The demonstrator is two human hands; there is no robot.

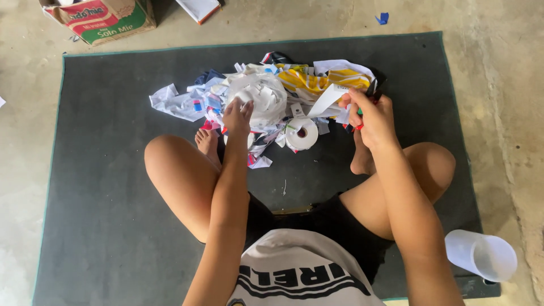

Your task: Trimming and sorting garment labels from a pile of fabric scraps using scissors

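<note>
I sit cross-legged on a dark grey mat. A heap of cloth scraps and white label strips lies in front of my feet. My left hand rests fingers-down on a bunch of white strips in the heap. My right hand is closed on a small red-handled tool, mostly hidden by the fingers, and pinches the end of a white strip that runs left into the heap. A roll of white tape lies between my hands.
A printed cardboard box stands at the back left, off the mat. A clear plastic cup lies on its side at the mat's right front corner. Bare concrete floor surrounds the mat.
</note>
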